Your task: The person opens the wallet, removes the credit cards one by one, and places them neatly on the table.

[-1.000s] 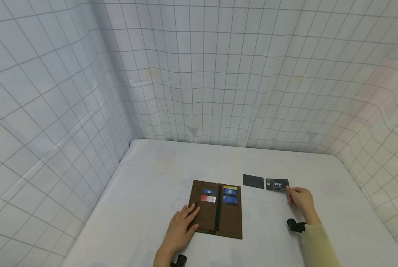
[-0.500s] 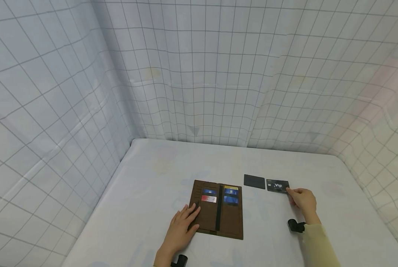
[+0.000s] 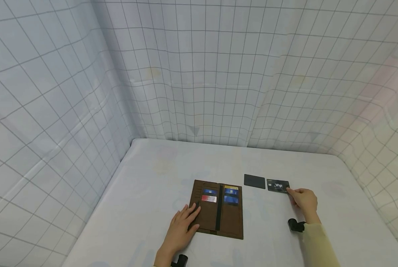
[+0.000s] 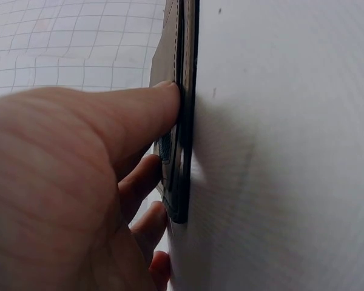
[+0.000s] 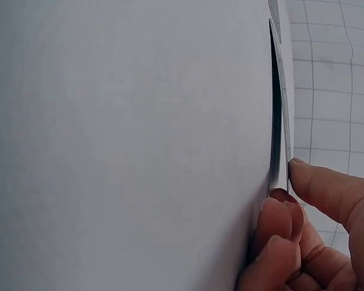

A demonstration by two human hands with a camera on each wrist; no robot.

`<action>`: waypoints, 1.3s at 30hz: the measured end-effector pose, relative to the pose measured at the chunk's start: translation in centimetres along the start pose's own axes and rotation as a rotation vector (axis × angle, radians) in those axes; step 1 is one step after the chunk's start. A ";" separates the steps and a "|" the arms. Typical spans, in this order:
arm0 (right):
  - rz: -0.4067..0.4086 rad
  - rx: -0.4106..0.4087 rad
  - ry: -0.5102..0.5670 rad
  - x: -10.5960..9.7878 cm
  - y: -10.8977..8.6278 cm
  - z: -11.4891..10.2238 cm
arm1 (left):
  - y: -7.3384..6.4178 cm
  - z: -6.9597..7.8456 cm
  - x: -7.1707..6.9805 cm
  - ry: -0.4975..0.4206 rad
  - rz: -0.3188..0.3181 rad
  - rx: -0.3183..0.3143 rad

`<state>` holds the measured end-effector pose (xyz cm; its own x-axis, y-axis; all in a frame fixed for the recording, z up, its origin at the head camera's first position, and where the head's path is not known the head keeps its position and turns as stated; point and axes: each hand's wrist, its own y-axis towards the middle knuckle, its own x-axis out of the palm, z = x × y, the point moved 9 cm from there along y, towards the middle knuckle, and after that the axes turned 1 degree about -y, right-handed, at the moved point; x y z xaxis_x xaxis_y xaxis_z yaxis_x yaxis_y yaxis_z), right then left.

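A brown wallet [image 3: 207, 218] lies spread flat on the white table, with several cards in its slots and a dark band down its middle. My left hand [image 3: 180, 228] rests on the wallet's lower left edge, fingers spread and fairly straight. In the left wrist view the thumb [image 4: 148, 109] touches the wallet's surface. To the wallet's upper right lies a black card marked "Vip" [image 3: 277, 184]. My right hand [image 3: 304, 202] pinches this card at its lower right corner. Seen in the right wrist view, the card's near end [image 5: 285, 139] stands slightly off the table.
A plain black card [image 3: 254, 181] lies just left of the Vip card. The white table [image 3: 159, 167] is bordered by gridded white curtains [image 3: 212, 74] at the back and sides. Small black devices [image 3: 296, 225] are worn on both wrists.
The head view has shifted very slightly. My right hand has turned a little at the Vip card's corner and keeps its place there. My left hand stays on the wallet.
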<state>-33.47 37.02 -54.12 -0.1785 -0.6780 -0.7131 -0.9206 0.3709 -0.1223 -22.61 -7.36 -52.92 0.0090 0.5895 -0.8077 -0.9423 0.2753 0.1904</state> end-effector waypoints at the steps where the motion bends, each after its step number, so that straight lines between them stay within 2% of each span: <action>1: 0.002 -0.002 0.000 0.0 0.0 0.0 | 0.0 0.0 0.0 -0.002 0.002 0.004; 13: 0.011 0.014 0.022 0.0 -0.1 0.3 | -0.2 -0.3 0.3 -0.006 -0.015 -0.015; 24: 0.000 0.007 0.016 0.3 -0.5 -0.6 | -0.1 0.1 -0.1 -0.006 -0.001 0.007; 28: -0.025 -0.021 -0.023 0.9 -1.0 -2.0 | -0.1 0.1 -0.1 -0.002 -0.003 0.005; 31: -0.082 -0.080 -0.002 1.9 -1.4 -3.7 | 0.0 0.1 -0.1 0.002 -0.002 0.008; 36: -0.203 -0.206 0.057 4.7 -2.1 -7.3 | 0.1 0.2 -0.2 0.001 -0.006 0.011; 39: -0.251 -0.274 0.035 6.7 -2.8 -9.5 | 0.1 0.2 -0.2 -0.003 -0.010 0.008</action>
<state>-35.38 25.43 -51.98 0.0576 -0.7493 -0.6597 -0.9952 0.0094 -0.0976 -22.63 -7.31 -52.68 0.0199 0.5889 -0.8080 -0.9394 0.2876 0.1864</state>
